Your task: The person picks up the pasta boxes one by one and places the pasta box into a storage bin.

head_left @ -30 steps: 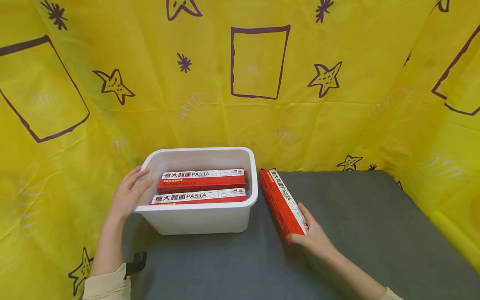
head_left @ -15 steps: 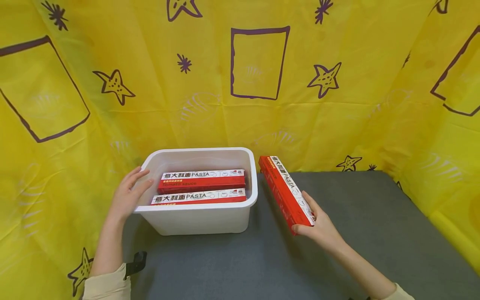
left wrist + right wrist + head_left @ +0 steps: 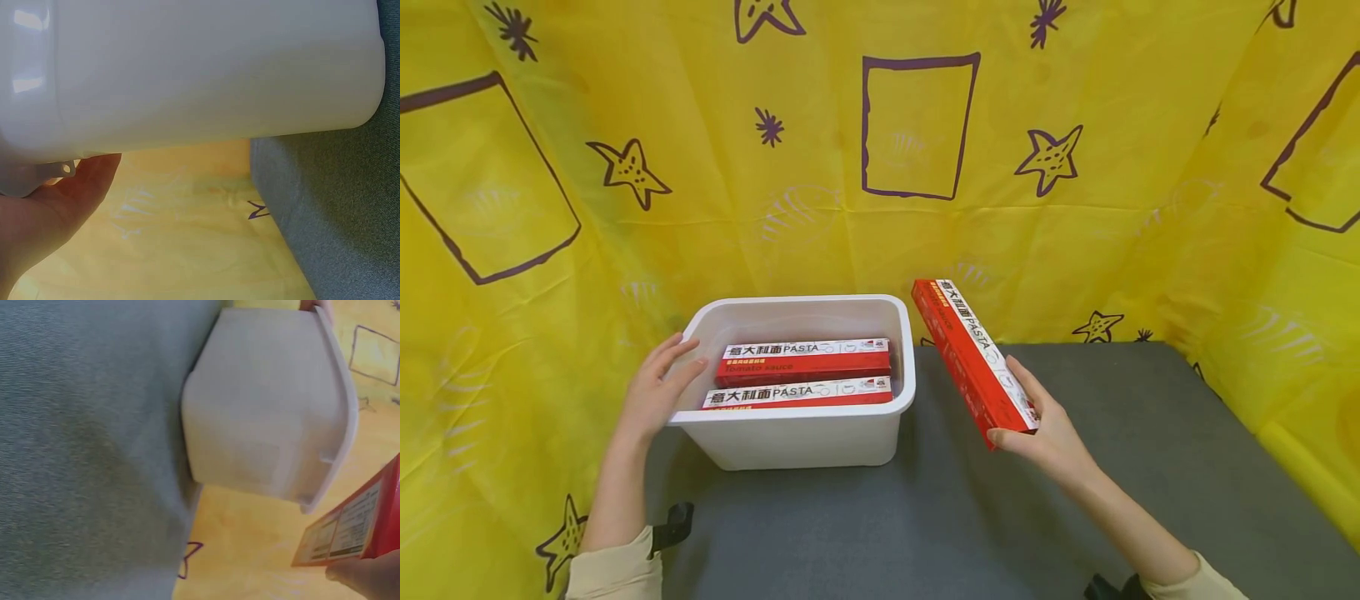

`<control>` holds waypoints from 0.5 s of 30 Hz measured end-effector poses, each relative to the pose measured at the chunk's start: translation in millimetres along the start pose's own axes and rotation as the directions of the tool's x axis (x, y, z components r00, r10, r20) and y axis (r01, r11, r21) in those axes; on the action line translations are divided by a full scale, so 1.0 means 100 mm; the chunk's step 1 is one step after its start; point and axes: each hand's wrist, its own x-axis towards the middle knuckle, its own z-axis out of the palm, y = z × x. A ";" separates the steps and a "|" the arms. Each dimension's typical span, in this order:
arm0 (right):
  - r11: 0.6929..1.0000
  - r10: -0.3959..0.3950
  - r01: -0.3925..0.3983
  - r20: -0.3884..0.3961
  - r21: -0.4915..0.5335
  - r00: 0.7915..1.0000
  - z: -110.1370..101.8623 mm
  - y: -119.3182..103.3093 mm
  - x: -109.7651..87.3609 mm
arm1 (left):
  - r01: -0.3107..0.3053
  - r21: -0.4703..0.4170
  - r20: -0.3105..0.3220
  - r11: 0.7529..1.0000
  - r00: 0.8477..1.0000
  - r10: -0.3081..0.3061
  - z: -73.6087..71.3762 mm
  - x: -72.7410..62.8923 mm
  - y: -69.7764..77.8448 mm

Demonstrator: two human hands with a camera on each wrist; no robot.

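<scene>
My right hand grips a red and white pasta box by its near end. The box is off the table, its far end tilted up, to the right of a white plastic bin. In the right wrist view, a fingertip and the red pasta box show at lower right. My left hand holds the bin's left rim; part of its grip is hidden by the bin in the left wrist view. Two more pasta boxes, a rear one and a front one, lie side by side inside the bin.
The bin stands on a dark grey table near its back edge. A yellow patterned cloth hangs behind and on both sides. A dark strap piece sticks out at the left wrist.
My right hand has raised the pasta box from near the table, moving it up and slightly away. The left hand and the bin have stayed in place.
</scene>
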 end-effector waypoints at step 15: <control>0.988 -0.112 0.104 0.059 0.118 0.992 0.09 -0.22 0.14 | 0.001 0.011 0.004 1.000 1.000 -0.001 0.00 -0.01 0.01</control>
